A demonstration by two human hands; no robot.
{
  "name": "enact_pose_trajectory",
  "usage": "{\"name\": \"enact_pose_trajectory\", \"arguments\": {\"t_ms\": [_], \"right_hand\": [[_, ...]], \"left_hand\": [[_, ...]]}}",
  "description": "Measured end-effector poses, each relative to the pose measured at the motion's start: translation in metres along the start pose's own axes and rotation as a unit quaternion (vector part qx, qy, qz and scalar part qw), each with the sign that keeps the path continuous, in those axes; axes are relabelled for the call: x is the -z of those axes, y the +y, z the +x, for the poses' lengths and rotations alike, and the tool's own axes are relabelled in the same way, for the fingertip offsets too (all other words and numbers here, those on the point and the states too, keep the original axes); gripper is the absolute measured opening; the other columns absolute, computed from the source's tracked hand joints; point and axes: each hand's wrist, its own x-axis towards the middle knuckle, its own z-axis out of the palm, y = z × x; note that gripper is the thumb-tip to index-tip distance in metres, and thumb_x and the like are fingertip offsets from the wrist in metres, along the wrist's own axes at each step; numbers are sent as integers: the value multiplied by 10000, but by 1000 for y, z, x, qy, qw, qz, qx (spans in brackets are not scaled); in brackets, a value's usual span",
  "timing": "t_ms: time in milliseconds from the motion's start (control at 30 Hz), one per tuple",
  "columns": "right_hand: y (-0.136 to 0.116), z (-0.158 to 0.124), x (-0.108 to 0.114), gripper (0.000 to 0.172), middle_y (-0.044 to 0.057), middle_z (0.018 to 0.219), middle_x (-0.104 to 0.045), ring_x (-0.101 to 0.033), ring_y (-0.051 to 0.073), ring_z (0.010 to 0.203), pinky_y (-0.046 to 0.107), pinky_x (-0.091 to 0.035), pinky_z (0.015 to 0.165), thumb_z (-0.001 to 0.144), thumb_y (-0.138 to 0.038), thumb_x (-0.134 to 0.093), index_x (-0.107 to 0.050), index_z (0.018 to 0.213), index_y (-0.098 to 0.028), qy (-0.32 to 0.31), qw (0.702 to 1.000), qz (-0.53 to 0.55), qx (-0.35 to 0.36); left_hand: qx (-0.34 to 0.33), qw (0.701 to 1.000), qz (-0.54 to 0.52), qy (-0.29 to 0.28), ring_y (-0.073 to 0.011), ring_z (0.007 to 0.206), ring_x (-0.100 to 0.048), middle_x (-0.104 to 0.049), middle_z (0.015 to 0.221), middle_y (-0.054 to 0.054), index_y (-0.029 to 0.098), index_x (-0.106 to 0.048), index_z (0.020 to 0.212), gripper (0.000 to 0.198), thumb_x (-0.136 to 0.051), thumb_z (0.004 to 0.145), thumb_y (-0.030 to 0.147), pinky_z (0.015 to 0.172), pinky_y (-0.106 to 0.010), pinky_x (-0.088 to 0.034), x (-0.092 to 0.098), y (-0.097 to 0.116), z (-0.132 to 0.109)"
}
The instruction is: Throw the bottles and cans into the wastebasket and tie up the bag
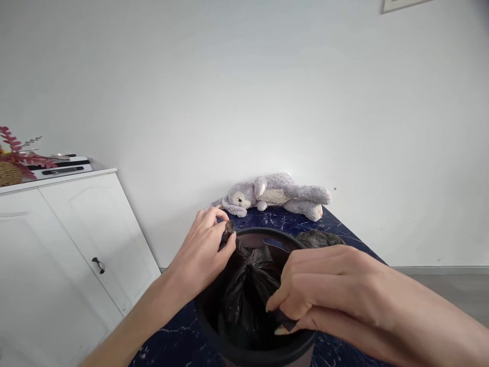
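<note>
A round dark bin [214,326] stands on a dark blue marbled table [282,221]. A black plastic bag [248,285] hangs inside it. My left hand [202,252] is closed, pinching a corner of the bag at the bin's far left rim. My right hand [317,288] is closed too, its fingers pinching the bag at the near right rim. More crumpled black plastic [317,237] lies just behind the bin on the right.
A grey plush toy [275,196] lies against the white wall at the table's far edge. A white cabinet [69,255] stands to the left, with a woven basket of red leaves [11,168] and a flat white device [63,167] on top.
</note>
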Motion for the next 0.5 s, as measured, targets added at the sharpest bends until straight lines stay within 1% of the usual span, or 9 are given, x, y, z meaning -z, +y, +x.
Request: {"name": "enact_pose_trajectory", "arguments": {"t_ms": [67, 133, 267, 333, 433, 500], "right_hand": [[1, 0, -1, 234, -7, 884, -699, -632, 120, 769, 227, -472, 692, 1125, -297, -520, -644, 936, -233, -3, 1000, 20, -9], [1, 0, -2, 240, -14, 870, -701, -632, 113, 766, 225, -470, 696, 1125, -307, -527, -633, 923, -231, 1, 999, 47, -7], [-5, -2, -1, 302, 1, 871, -752, -704, 121, 814, 223, -530, 754, 1132, -343, -506, -634, 885, -227, 7, 990, 134, 46], [-8, -5, 2, 298, 5, 876, -770, -725, 127, 827, 235, -551, 772, 1132, -313, -501, -647, 884, -235, 7, 986, 158, 49], [-10, -6, 7, 229, -14, 888, -777, -730, 129, 814, 244, -568, 773, 1101, -294, -576, -668, 895, -254, 11, 985, 173, -12], [-8, -5, 8, 198, -37, 855, -758, -710, 124, 767, 236, -556, 732, 1064, -320, -653, -660, 875, -258, 31, 987, 146, -61]], "left_hand": [[-15, 1000, 18, -2, -320, 1179, -550, -610, 1238, -117, 211, -548, 737, 343, -461, 1033, 362, 992, -511, -519, -2, -4, -1], [-36, 999, 37, -5, -318, 1147, -547, -609, 1209, -121, 204, -560, 765, 314, -458, 1032, 333, 994, -523, -513, -4, -7, -1], [-81, 994, 67, -18, -326, 1115, -544, -620, 1143, -136, 192, -592, 765, 309, -458, 1026, 289, 995, -536, -509, -3, -7, -2], [-95, 993, 74, -20, -339, 1127, -547, -633, 1133, -146, 193, -604, 748, 317, -466, 1020, 279, 996, -540, -508, -2, -4, -2], [-97, 992, 75, -19, -360, 1169, -555, -653, 1147, -155, 197, -620, 745, 310, -479, 1010, 274, 1021, -555, -496, 0, -2, -2], [-82, 995, 54, -26, -362, 1195, -563, -665, 1172, -147, 202, -617, 735, 320, -489, 1012, 298, 1037, -554, -489, 2, -2, -2]]}}
